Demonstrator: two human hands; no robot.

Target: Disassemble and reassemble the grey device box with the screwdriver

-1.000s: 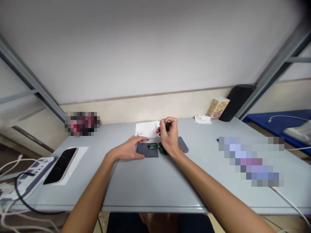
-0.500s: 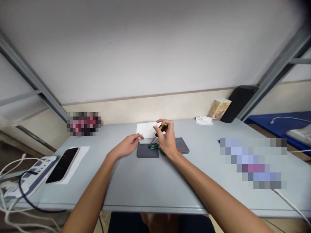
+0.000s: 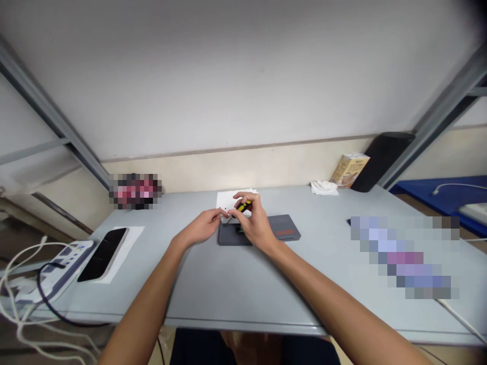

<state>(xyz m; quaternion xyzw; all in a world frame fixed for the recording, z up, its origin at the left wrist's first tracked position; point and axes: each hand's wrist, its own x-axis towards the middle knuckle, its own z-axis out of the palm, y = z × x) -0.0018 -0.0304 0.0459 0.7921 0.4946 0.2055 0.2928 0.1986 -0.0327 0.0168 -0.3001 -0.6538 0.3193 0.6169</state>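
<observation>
My right hand point(image 3: 256, 223) is closed around a black and yellow screwdriver point(image 3: 244, 206). The screwdriver slants down to the left, its thin shaft ending near the far left corner of a flat dark grey case point(image 3: 232, 237) with orange lettering. Part of a small green circuit board point(image 3: 239, 229) shows on the case; my right hand hides the rest. My left hand point(image 3: 201, 225) lies beside the case's left end, index finger stretched toward the screwdriver tip and nothing visible held. Behind the case, a white sheet of paper point(image 3: 224, 198) carries small dark specks.
To the left lie a phone point(image 3: 102, 254) on white paper and a power strip point(image 3: 61, 268) with tangled cables. Crumpled tissue point(image 3: 324, 188), a yellow carton point(image 3: 350, 170) and a black speaker-like cylinder point(image 3: 382, 161) stand back right. Blurred-out items sit on both sides.
My right hand and the screwdriver have moved left, bringing the tip close to my left fingers at the case's corner. More of the circuit board is now covered. The view has shifted slightly.
</observation>
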